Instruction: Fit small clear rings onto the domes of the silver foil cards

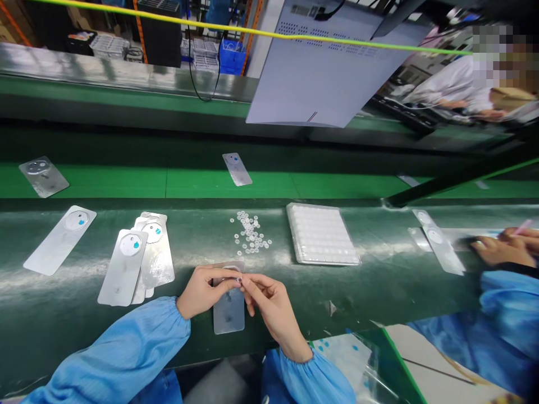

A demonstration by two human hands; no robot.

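My left hand and my right hand meet at the fingertips, both pinched around a small ring. It resembles the small translucent rings scattered loosely just beyond. Directly under my fingers lies a grey phone back cover, its camera end mostly hidden by my hands. To the left, several silver phone back covers lie in an overlapping pile, with blue dots on their round camera areas. Another silver cover lies apart at the far left.
A clear-lidded white tray stands right of the rings. Beyond the bench edge, a green conveyor belt carries covers. A grey panel hangs overhead. At right, a co-worker's hands work near another cover. A plastic sheet lies near my right sleeve.
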